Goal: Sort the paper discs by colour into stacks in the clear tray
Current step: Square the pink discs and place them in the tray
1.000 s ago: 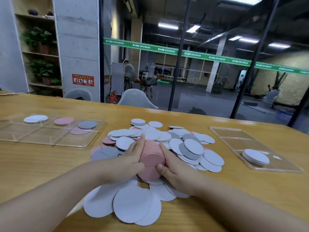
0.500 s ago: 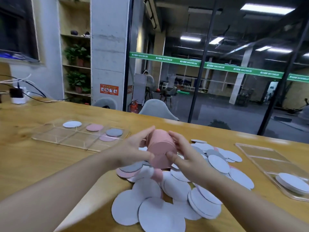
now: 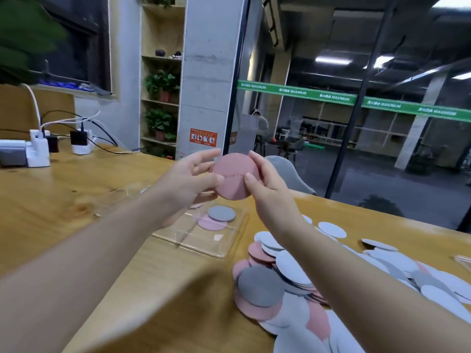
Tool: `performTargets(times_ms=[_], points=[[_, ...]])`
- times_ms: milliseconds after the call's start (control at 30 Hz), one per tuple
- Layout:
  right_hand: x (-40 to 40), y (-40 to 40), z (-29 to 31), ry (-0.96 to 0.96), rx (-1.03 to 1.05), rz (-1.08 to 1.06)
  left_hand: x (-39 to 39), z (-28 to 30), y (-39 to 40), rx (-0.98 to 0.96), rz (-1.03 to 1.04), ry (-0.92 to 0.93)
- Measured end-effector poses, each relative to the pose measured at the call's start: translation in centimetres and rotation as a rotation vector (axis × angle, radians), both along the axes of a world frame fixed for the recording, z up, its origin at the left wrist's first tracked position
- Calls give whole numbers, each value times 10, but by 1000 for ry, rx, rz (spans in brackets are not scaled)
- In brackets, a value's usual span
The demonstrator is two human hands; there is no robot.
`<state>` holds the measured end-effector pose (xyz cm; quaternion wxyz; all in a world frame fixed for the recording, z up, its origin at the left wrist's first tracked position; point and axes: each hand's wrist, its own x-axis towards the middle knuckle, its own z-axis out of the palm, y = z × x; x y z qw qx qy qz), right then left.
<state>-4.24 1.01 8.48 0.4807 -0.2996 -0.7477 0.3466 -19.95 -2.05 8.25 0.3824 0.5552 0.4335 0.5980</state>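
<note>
I see a pink stack of discs (image 3: pixel 234 176) held up in the air above the table (image 3: pixel 76 200), its flat round face turned toward the camera. My left hand (image 3: pixel 190 183) grasps it from the left, thumb pressed on the near face and the fingers spread behind the stack. My right hand (image 3: pixel 265 180) grasps the right edge, thumb on the face and the forefinger curved over the top rim. Below the stack and a little nearer lies the clear tray (image 3: pixel 204 233); in one of its compartments I can make out a grey disc (image 3: pixel 221 213) lying partly over a pink disc (image 3: pixel 211 223), and another pink scrap shows just past the left wrist, though I cannot tell which compartment it sits in. To the right of the tray, a loose pile of discs (image 3: pixel 293 276) in white, grey and pink spreads over the table under my right forearm and runs off the right edge of the view. At the far left of the table, white chargers (image 3: pixel 38 151) with black and white cables stand well apart from the tray.
</note>
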Motion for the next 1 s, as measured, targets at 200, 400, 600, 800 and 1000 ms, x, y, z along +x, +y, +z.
performTargets(times_ms=[200, 400, 600, 800, 1000], points=[[-59, 41, 7, 57, -69, -52, -35, 7, 38, -39, 124, -81], [-94, 91, 5, -35, -254, -60, -54, 0, 82, -162, 255, -98], [-120, 134, -10, -238, -417, -139, -61, -16, 119, -371, 376, -78], [-132, 157, -21, -356, -496, -199, -75, -36, 145, -493, 409, -71], [-138, 157, -24, -460, -461, -211, -78, -44, 150, -469, 369, -107]])
